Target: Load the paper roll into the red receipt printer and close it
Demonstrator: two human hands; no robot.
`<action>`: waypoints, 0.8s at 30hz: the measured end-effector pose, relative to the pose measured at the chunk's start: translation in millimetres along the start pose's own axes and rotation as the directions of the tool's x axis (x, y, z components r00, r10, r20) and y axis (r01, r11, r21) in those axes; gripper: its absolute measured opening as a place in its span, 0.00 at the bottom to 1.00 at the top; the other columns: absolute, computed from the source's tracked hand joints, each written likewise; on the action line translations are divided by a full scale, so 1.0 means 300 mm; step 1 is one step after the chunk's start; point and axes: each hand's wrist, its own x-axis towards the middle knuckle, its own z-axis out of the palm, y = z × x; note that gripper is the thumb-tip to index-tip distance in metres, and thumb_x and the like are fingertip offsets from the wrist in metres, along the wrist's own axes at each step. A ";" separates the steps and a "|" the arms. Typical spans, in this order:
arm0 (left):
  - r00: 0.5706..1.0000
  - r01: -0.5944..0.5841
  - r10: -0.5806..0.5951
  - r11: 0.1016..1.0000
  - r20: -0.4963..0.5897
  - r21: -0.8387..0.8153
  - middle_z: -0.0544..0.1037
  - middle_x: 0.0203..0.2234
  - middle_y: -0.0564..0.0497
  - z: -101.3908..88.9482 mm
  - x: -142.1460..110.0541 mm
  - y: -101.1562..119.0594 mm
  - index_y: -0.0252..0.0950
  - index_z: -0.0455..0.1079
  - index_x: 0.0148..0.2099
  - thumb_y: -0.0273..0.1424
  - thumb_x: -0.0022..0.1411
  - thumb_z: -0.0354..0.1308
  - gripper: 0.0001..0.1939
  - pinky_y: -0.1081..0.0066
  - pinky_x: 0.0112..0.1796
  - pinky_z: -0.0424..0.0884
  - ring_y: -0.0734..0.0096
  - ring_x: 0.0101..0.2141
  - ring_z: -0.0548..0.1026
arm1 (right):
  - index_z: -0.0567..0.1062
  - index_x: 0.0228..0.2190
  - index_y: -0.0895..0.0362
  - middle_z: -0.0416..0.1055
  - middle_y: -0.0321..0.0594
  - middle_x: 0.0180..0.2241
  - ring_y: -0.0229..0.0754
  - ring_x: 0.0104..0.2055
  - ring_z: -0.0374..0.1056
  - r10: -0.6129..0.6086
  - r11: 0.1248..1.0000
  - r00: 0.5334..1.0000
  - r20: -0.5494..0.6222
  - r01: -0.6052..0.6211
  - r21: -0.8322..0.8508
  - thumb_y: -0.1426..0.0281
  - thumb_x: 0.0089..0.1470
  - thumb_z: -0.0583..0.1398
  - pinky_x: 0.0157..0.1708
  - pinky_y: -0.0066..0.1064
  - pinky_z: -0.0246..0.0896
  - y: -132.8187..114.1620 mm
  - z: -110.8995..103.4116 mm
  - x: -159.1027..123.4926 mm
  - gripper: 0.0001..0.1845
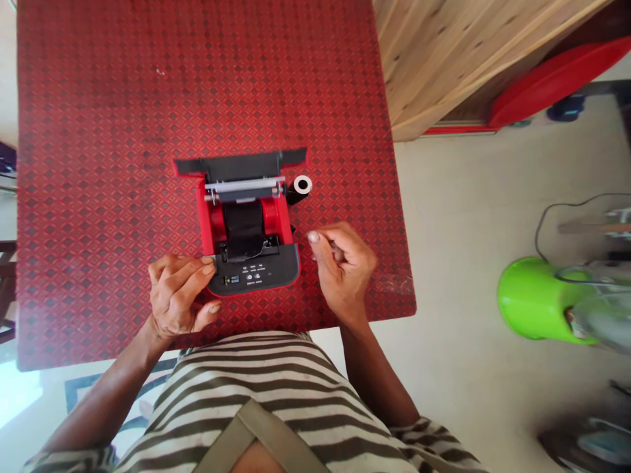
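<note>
A red and black receipt printer [256,272] sits near the table's front edge with its lid [241,164] raised at the back. Inside it lies a roll with a black outer layer [244,226], its loose edge reaching the front panel. My left hand [180,289] grips the printer's front left corner, fingertips on top and thumb by the front edge. To the right of the printer, apart from it, my right hand [345,263] is closed in a pinch; anything between the fingertips is too small to make out. Beside the printer's back right stands another paper roll [302,185], white-ended with a black outside.
The table [98,131] has a red patterned cover, and its right edge lies just past my right hand. On the floor at right stand a bright green bucket [532,299] and a dark cable [542,217]. A wooden panel [444,52] borders the table at the upper right.
</note>
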 end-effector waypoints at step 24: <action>0.998 -0.052 0.052 0.999 -0.037 -0.009 0.83 0.46 0.41 0.005 0.010 -0.004 0.36 0.68 0.66 0.42 0.72 0.58 0.26 0.60 0.43 0.78 0.57 0.45 0.83 | 0.78 0.56 0.56 0.80 0.46 0.51 0.46 0.40 0.78 -0.126 0.730 0.637 0.760 0.578 -0.364 0.77 0.71 0.52 0.37 0.36 0.63 -0.274 0.126 0.268 0.20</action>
